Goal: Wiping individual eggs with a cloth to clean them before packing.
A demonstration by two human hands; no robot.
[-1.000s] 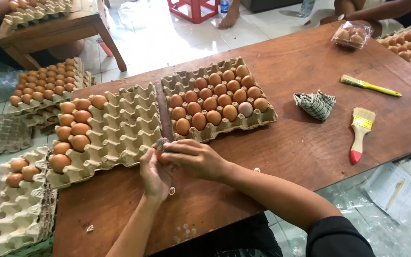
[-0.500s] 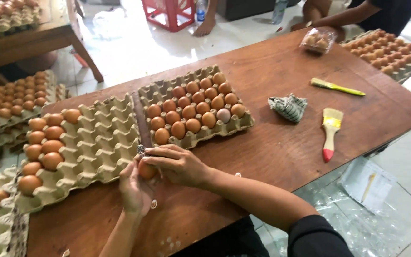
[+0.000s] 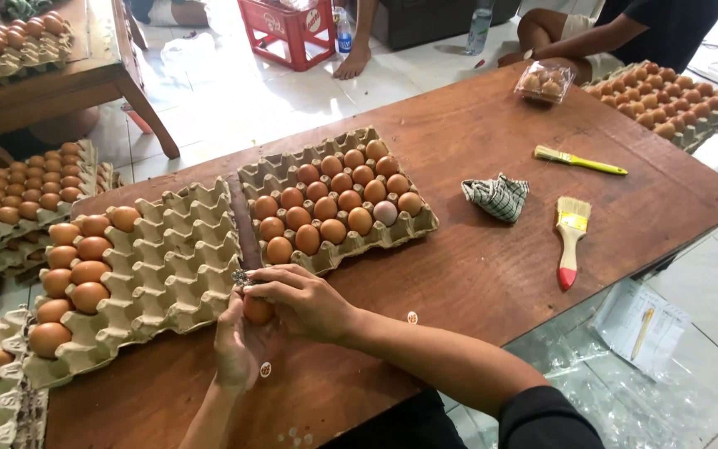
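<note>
My left hand (image 3: 237,353) cups a brown egg (image 3: 257,311) just above the wooden table (image 3: 475,274), near its front edge. My right hand (image 3: 305,303) lies over the egg, its fingertips pinched at the egg's top. The hands sit in front of the gap between two grey pulp trays. The right tray (image 3: 413,229) is mostly filled with brown eggs and one pale one. The left tray (image 3: 168,266) holds eggs only along its left side.
A checked cloth (image 3: 496,197), a yellow-handled brush (image 3: 579,160) and a red-tipped brush (image 3: 571,241) lie to the right. Farther back are a clear box of eggs (image 3: 544,81) and another full tray (image 3: 666,100) by a seated person (image 3: 617,33). Stacked egg trays (image 3: 18,191) stand left.
Both hands have stayed together on the egg in front of the trays, drawing slightly toward me. The egg now shows more clearly in my left palm.
</note>
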